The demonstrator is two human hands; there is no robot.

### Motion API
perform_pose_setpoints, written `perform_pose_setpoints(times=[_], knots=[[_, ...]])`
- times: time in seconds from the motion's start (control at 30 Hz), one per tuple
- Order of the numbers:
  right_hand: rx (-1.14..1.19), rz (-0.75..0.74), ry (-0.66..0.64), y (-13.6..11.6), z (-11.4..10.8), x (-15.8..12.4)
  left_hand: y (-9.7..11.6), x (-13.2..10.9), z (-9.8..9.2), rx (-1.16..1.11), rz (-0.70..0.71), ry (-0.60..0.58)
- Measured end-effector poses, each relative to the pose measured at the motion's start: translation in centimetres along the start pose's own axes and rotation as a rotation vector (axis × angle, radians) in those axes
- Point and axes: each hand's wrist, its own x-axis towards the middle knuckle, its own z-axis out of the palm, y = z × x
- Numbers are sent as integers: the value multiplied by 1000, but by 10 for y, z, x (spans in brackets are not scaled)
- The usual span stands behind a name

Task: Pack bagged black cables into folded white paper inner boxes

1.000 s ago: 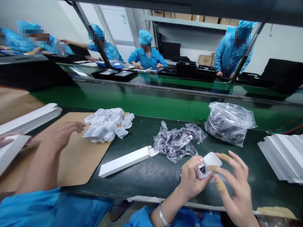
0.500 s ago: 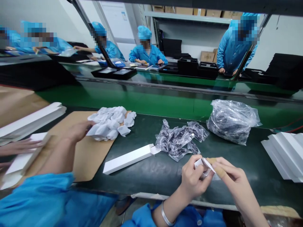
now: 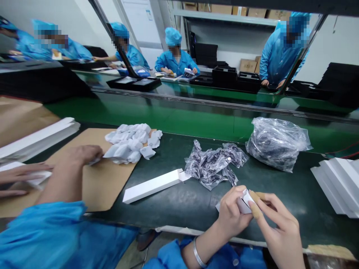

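- Dark green surface (image 3: 182, 205) is carrying a long white carton (image 3: 153, 185) and crinkled clear bags (image 3: 213, 166).
- Both hands, left hand (image 3: 231, 211) and right hand (image 3: 277, 228), are pinching a small white box (image 3: 244, 203) just above the near edge.
- It is looking folded and angular, its long axis running roughly left to right, one corner pointing up.

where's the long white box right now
The long white box lies flat on the dark green bench, centre-left in the head view, between the brown cardboard sheet and the crumpled clear bags, untouched.
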Motion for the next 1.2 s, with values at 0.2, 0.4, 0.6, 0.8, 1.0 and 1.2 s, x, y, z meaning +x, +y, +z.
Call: perform_pose_setpoints(times=[0.2, 0.4, 0.6, 0.8, 1.0, 1.2], knots=[[-115, 40, 151, -11, 18, -6, 1, -2, 2, -10, 13, 26], [-646, -268, 120, -9, 27, -21, 3, -2, -4, -56, -53, 19], [-577, -191, 139, 5, 22, -15, -5, 0, 4, 43, -8, -14], [-519, -88, 188, 8, 18, -13, -5, 0, 17, 45, 38, -34], [-584, -91, 237, 12, 21, -10, -2, -4, 21, 112, 4, -31], [-409, -50, 135, 12, 15, -16, -1, -2, 19, 140, -15, 20]])
